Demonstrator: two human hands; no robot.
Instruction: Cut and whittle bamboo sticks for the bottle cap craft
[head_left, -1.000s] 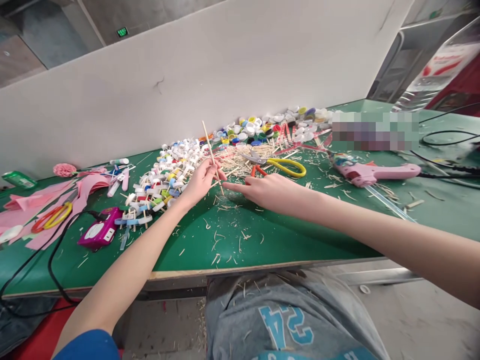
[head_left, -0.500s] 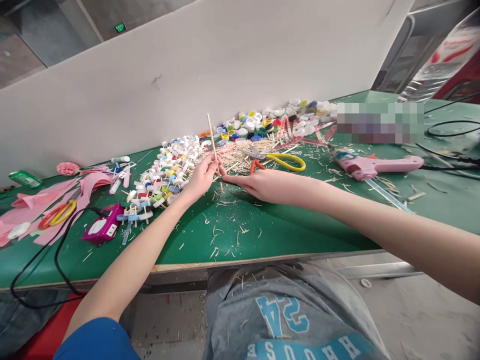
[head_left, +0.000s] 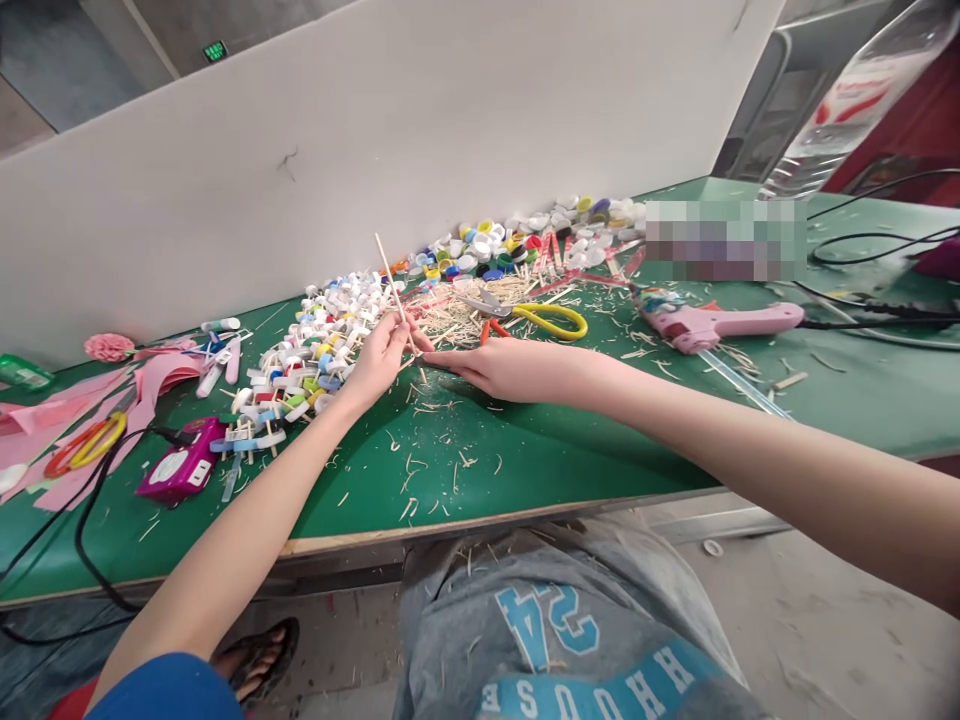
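Observation:
My left hand [head_left: 380, 362] is closed round a thin wooden stick [head_left: 389, 265], which leans up and to the left with its lower end close to the table. My right hand [head_left: 510, 368] reaches in from the right, fingers pressed together and touching or nearly touching the stick's lower part. Something thin and dark shows under its fingertips, too small to name. Just behind that hand lie open scissors [head_left: 517, 308] with a yellow handle loop; the orange handle is partly hidden by the hand. Wood shavings and short sticks [head_left: 457, 322] are heaped behind my hands.
White bottle caps on sticks [head_left: 330, 320] crowd the left, with loose coloured caps [head_left: 517, 240] along the white partition [head_left: 375, 130]. A pink glue gun [head_left: 720, 324] is at right. A purple power box [head_left: 180, 462], second scissors [head_left: 88, 445] and pink paper [head_left: 67, 400] lie left.
The whole scene has shifted left in the view as the camera turned. The stick leans further to the left, still held by my left hand. A sandalled foot now shows below the table.

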